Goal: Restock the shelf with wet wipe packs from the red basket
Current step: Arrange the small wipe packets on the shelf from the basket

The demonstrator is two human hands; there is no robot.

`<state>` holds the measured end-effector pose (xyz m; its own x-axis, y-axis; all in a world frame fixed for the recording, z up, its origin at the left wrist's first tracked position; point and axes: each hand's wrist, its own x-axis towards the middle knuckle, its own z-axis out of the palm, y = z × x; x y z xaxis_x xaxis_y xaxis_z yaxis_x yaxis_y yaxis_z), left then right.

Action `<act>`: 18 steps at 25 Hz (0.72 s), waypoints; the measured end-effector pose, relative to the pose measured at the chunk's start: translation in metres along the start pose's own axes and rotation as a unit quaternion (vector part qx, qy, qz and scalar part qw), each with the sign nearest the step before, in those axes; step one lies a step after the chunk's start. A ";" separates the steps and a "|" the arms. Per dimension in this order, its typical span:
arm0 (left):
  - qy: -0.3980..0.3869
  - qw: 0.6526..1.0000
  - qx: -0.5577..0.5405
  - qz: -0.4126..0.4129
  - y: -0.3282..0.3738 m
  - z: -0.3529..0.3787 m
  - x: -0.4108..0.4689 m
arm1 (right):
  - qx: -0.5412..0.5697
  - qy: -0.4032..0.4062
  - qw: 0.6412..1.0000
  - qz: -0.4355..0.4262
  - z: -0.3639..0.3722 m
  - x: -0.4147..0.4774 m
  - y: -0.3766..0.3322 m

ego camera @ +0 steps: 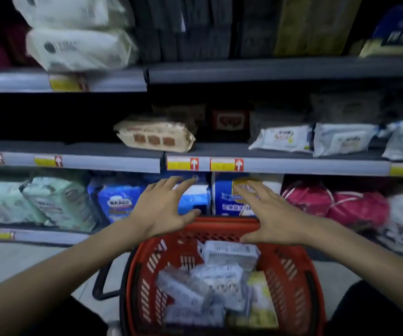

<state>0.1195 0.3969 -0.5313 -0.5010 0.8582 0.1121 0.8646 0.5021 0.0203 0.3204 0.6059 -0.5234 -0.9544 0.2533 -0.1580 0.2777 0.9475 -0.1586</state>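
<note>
A red basket (290, 270) sits on the floor in front of me, holding several pale wet wipe packs (229, 254). My left hand (164, 207) and my right hand (271, 214) hover above the basket's far rim, both empty with fingers spread. They are in front of the bottom shelf's blue packs. On the middle shelf (292, 163) lie white wet wipe packs (283, 138) at the right and a beige pack (155, 135) near the centre.
The top shelf holds white packs (79, 48) at the left and dark boxes. The bottom shelf carries green packs (57, 202), blue packs (118, 200) and pink bundles (336, 204). A black basket handle (101, 282) rests on the pale floor at the left.
</note>
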 end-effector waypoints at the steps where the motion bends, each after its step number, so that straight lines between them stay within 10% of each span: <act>1: -0.020 1.000 -0.007 -0.001 0.001 0.018 -0.006 | 0.001 -0.020 1.000 -0.001 0.021 0.002 0.004; 18: -0.260 0.960 -0.095 -0.047 0.023 0.203 -0.007 | 0.057 -0.168 0.973 0.148 0.218 0.063 0.079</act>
<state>0.1350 0.4236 -0.7331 -0.4865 0.7720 -0.4092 0.7813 0.5940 0.1916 0.3061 0.6541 -0.7580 -0.7466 0.4162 -0.5191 0.5636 0.8103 -0.1609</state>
